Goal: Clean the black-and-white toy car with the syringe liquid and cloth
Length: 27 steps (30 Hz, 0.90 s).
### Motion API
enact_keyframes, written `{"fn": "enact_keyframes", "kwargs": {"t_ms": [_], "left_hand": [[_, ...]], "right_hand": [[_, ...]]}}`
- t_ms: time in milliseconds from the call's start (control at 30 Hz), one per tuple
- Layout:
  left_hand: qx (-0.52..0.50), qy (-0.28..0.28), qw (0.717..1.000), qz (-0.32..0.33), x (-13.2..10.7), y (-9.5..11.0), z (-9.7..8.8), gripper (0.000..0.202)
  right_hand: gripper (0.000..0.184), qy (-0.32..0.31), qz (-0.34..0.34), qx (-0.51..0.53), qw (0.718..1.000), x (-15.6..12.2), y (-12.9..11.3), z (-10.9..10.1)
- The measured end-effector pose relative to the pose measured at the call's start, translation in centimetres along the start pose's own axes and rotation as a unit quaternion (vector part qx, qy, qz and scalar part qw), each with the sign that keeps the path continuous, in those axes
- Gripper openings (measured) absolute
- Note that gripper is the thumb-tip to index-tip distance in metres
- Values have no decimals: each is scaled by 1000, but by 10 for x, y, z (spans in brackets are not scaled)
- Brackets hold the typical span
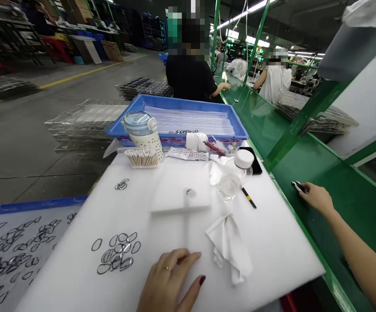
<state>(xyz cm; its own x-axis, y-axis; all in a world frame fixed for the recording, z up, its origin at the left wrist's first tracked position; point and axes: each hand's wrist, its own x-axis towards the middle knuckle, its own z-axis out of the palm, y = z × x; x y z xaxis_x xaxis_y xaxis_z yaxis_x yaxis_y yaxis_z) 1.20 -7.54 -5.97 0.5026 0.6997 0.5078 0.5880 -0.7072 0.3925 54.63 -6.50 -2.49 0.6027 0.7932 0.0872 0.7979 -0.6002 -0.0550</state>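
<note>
My left hand (pixel 170 279) rests on the white foam-topped table (pixel 175 229), holding nothing, its thumb apart from the loosely bent fingers. Out over the green conveyor belt (pixel 279 190), my right hand (pixel 316 198) pinches a small black-and-white part (pixel 299 187); its exact kind I cannot make out. Left of my left hand lies a group of thin black rings (pixel 119 253), with a smaller cluster of rings (pixel 122 184) farther back. A white foam block (pixel 181 195) sits mid-table with a small clear piece (pixel 189 192) on it. A crumpled white cloth (pixel 230 249) lies to its right.
Along the back stand a lidded cup (pixel 144 136), cotton swabs (pixel 141 159), a tube (pixel 188 154) and a blue tray (pixel 236 123). Clear jars (pixel 229 187) and black tweezers (pixel 249 198) are at right. Green posts (pixel 296 125) rise beside the belt. A person (pixel 189 76) sits ahead.
</note>
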Motion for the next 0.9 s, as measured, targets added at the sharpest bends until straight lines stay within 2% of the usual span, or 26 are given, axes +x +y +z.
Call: {"fn": "enact_keyframes", "kwargs": {"t_ms": [67,133,200,267,333,367,433,467,500,533,567,600,667,700,767,800,900], "left_hand": [[1,11,1000,-4,0,5,-1,23],[4,1,1000,-11,-1,9,-1,25],[6,-29,999,-22,-3,13,-3,33],[6,-58,997,-43,-5,17,-6,48],[0,-74,995,-69,-9,19,-10,65],[-6,-77,994,-79,-11,20,-11,71],[-22,-73,993,-89,-20,22,-14,75],[-29,-65,993,-92,-26,24,-15,74],[-35,-53,993,-96,-33,26,-15,72],[-40,-38,993,-102,-39,28,-15,70],[-46,-23,993,-110,-45,30,-15,68],[-57,-15,991,-117,-49,32,-15,67],[-96,-30,987,-127,-51,36,-16,68],[-119,-52,983,-129,-49,36,-17,70],[-147,-98,975,-135,-40,35,-20,72],[-152,-115,972,-138,-34,33,-21,72],[-157,-133,970,-132,-17,28,-23,64]], "right_hand": [[34,14,-7,21,1000,-29,3,-9],[44,36,-35,54,997,-58,-12,-17],[48,47,-101,101,989,-90,-48,-23],[42,23,-229,165,959,-127,-101,-29],[40,-58,-465,253,847,-162,-158,-33],[41,-89,-541,265,793,-178,-184,-35],[41,-130,-622,261,727,-200,-226,-36],[40,-151,-645,260,703,-206,-241,-35],[37,-170,-651,266,691,-208,-252,-34],[31,-180,-640,280,693,-207,-260,-32],[24,-175,-610,303,711,-202,-266,-30],[19,-153,-564,331,741,-196,-272,-29],[26,-81,-450,381,804,-181,-284,-26],[36,-56,-407,396,821,-173,-291,-25],[53,-61,-380,404,830,-160,-308,-23],[53,-80,-383,401,828,-155,-316,-22],[23,-122,-397,392,821,-141,-336,-21]]}}
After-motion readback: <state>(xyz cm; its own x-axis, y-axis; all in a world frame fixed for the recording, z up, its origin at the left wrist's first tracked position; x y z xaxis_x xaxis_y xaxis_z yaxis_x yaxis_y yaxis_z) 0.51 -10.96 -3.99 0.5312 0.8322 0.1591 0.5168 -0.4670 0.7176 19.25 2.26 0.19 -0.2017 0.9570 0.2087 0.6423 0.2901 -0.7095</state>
